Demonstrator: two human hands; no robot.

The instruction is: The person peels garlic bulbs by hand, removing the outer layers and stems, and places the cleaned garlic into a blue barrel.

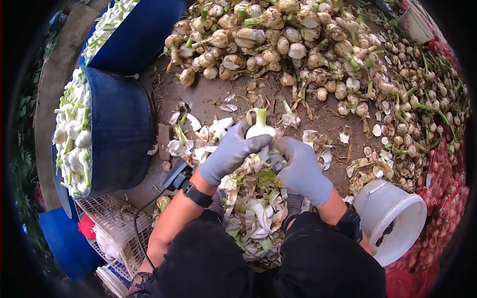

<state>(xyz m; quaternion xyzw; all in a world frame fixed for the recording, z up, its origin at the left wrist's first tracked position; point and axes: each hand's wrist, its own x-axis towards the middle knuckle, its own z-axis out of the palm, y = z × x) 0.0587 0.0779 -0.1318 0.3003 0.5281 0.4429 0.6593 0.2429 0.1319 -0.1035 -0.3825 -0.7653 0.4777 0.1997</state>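
A peeled white garlic bulb [259, 130] with a short green stem pointing away from me is in my left hand [231, 153], which wears a grey glove. The left fingers and thumb are closed around its near left side. My right hand [304, 171], gloved too, is curled at the bulb's lower right, its fingers pinched over pale garlic skin that they partly hide. Below both hands, between my feet, lies a heap of peeled-off garlic skins [258, 218]. More skin scraps [218, 128] lie on the ground just past my left hand.
A big pile of unpeeled garlic [278, 44] spreads ahead and to the right. Blue tubs [117, 124] of peeled bulbs stand at the left, above a plastic crate [117, 221]. By my right knee a white bucket [390, 218] lies tilted, beside red mesh sacks [444, 198].
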